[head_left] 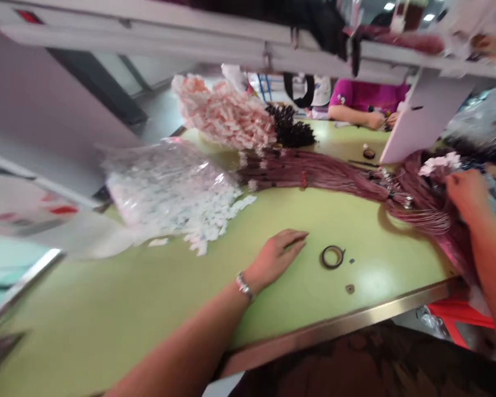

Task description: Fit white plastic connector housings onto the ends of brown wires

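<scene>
My left hand (276, 255) lies flat on the green table (107, 314), fingers stretched out together, holding nothing. A bracelet sits on its wrist. A small dark ring (332, 257) lies just right of its fingertips. My right hand (467, 193) reaches into a bundle of dark pink cords (421, 212) at the right; its fingers curl into the cords and are partly hidden.
A clear bag spilling small white pieces (173, 196) lies at the left. A pink-and-white heap (225, 113) and black pieces (291, 129) sit farther back. Another person in a magenta shirt (366, 99) works across the table. Metal edge (355, 320) runs along the near side.
</scene>
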{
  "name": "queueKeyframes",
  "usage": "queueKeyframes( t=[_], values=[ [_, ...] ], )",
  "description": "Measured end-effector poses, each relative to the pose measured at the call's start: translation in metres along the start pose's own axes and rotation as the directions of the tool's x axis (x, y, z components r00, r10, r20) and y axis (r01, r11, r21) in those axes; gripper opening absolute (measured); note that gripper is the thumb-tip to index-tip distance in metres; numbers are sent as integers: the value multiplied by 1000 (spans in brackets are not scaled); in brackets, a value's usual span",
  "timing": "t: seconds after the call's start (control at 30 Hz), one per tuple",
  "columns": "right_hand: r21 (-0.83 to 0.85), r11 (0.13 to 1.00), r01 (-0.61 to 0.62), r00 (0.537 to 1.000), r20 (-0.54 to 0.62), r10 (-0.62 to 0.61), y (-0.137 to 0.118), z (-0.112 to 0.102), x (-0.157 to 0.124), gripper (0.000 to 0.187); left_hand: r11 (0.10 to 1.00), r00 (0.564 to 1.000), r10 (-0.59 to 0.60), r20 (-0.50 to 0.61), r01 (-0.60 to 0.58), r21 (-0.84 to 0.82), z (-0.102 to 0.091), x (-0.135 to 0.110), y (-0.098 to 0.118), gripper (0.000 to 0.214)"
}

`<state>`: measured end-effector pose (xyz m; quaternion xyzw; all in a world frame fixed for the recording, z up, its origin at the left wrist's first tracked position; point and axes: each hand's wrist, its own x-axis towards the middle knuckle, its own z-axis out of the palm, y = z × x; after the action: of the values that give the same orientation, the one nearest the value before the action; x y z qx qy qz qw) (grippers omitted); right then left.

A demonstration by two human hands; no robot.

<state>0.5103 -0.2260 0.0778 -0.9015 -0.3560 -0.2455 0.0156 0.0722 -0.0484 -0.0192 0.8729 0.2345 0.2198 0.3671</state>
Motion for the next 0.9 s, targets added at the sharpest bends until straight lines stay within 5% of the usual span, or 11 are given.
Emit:
queueKeyframes(
  t=[0.07, 0.13, 0.2, 0.27, 0.33, 0.37, 0.5, 0.63, 0.77, 0.9],
  values=[
    [102, 995, -3, 981, -194, 23, -17, -19, 1, 41, 1000, 999, 19, -48, -20, -3, 1, -1, 1, 29],
    [268, 947, 175, 952, -290, -94, -49, -43, -7, 37, 997, 995, 74, -69, -73, 14, 2, -3, 5, 27],
    [430, 825, 367, 928, -221, -298, -91, -63, -26, 30, 983, 983, 182, -37, -181, 32, 4, -5, 15, 29],
    [535, 655, 533, 802, -73, -593, -134, -72, -48, 23, 955, 958, 281, 56, -285, 78, 11, -7, 25, 37],
    [568, 570, 594, 643, 91, -760, -169, -69, -63, 23, 931, 941, 300, 158, -325, 167, 20, -10, 32, 38],
    [570, 578, 584, 632, 128, -764, -181, -64, -66, 24, 919, 937, 291, 195, -331, 216, 25, -11, 34, 33],
    [522, 705, 479, 759, 158, -632, -205, -39, -46, 28, 889, 946, 253, 204, -311, 337, 35, -10, 29, 19],
    [386, 848, 363, 889, 130, -440, -212, -23, -5, 34, 862, 969, 236, 70, -243, 445, 13, -1, 9, 22],
    [277, 919, 282, 909, 228, -348, -225, -4, 28, 38, 836, 985, 113, -129, -24, 549, -23, 12, -21, 25],
    [211, 940, 268, 866, 375, -331, -237, 21, 41, 62, 771, 966, -63, -250, 206, 603, -43, 15, -43, 23]
  ],
)
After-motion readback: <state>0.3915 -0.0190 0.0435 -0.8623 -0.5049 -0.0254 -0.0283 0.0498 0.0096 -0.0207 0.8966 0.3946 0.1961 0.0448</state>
